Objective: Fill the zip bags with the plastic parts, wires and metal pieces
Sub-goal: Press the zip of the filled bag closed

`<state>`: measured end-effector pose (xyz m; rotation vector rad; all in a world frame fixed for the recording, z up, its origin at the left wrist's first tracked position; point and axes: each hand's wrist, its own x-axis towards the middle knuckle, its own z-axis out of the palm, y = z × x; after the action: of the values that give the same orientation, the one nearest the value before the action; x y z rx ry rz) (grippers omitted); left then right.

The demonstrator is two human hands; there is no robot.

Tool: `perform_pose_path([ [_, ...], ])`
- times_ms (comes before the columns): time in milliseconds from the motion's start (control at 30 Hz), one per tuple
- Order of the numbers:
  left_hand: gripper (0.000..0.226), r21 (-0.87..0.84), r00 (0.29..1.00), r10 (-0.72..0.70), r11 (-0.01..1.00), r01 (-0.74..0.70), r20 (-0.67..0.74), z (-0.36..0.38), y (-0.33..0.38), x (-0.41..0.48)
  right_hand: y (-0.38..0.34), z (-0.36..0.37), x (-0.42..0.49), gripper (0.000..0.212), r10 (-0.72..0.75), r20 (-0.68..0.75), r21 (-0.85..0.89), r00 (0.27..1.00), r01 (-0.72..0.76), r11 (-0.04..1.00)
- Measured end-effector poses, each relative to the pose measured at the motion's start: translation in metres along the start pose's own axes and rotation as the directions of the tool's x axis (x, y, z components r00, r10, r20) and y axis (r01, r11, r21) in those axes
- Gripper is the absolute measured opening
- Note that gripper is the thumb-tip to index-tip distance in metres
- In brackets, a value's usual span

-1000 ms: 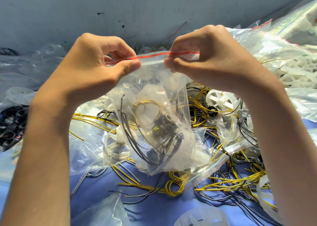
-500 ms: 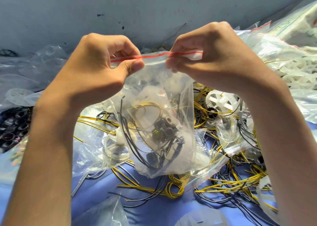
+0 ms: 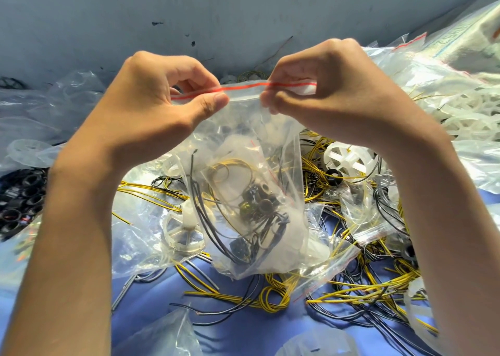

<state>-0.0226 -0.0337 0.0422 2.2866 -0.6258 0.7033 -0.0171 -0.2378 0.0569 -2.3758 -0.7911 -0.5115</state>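
Blue cloth shows nearest me, between my two forearms, which rise from below the grip with wrists bent inward. My left hand pinches the red strip of the bag, thumb laid flat along the front and fingers curled behind. My right hand pinches the same strip just beside it, knuckles up, fingertips tucked under. The bag hangs straight down from the two pinches, with black and yellow wires and dark rings bunched low inside. Under the bag, loose wires sprawl on the cloth. Past my right wrist lies a white wheel. Left of my left arm lie black rings. Beyond my knuckles stands a grey wall.
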Motion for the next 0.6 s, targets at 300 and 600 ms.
perform_pose_path([
  [300, 0.009, 0.038, 1.0, 0.006, 0.999, -0.006, -0.004, -0.0008, 0.002, -0.0002, -0.001, 0.001, 0.0001, 0.019, -0.011, -0.01, -0.007, 1.0, 0.011, 1.0],
  [600, 0.006, 0.005, 1.0, 0.006, 1.0, -0.006, -0.017, -0.0003, 0.0009, -0.0003, -0.0013, 0.0007, -0.0002, 0.019, -0.039, -0.027, -0.037, 0.999, 0.038, 0.999],
])
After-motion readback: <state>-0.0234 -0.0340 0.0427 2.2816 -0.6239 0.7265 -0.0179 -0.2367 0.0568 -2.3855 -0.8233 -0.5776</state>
